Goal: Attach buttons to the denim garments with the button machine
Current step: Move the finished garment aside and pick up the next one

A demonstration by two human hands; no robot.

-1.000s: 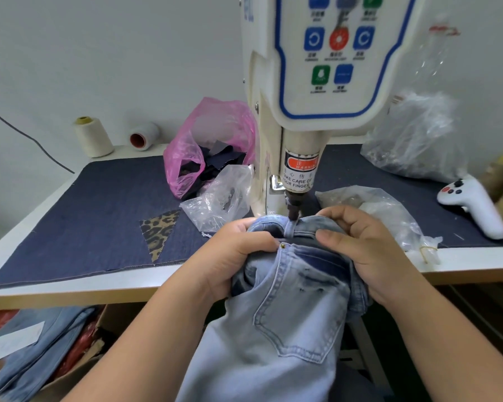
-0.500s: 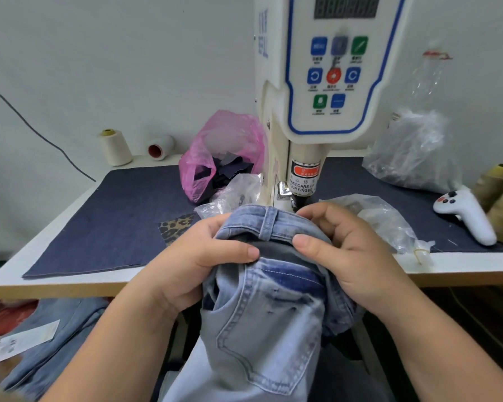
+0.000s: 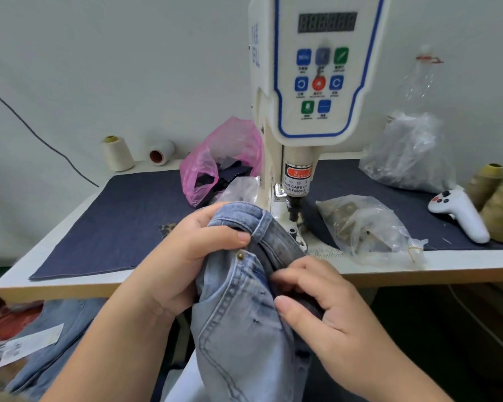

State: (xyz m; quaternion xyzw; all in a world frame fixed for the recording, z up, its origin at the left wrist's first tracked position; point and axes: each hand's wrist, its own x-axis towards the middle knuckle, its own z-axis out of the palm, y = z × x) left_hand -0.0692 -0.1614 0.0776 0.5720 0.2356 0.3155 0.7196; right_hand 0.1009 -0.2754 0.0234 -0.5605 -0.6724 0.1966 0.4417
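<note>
Light-blue denim jeans [image 3: 238, 323] hang bunched in front of the table edge, below the button machine [image 3: 311, 91]. My left hand [image 3: 192, 256] grips the folded waistband at its upper left, thumb on top. A small brass rivet [image 3: 240, 255] shows on the denim just under that thumb. My right hand [image 3: 325, 311] grips the jeans lower on the right, fingers curled into the fabric. The machine's dark punch head [image 3: 294, 210] stands bare, up and right of the waistband.
The table [image 3: 70, 288] carries a dark denim mat [image 3: 122, 219], a pink bag [image 3: 215, 161] of dark scraps, clear bags [image 3: 369, 224] of hardware, thread cones [image 3: 116, 153] at the back left and a white controller [image 3: 462, 213] at right. More jeans [image 3: 55, 340] lie lower left.
Both hands have drawn the jeans' waistband out from under the punch head, back and down toward me. My right hand has dropped lower on the fabric. A brass rivet now shows.
</note>
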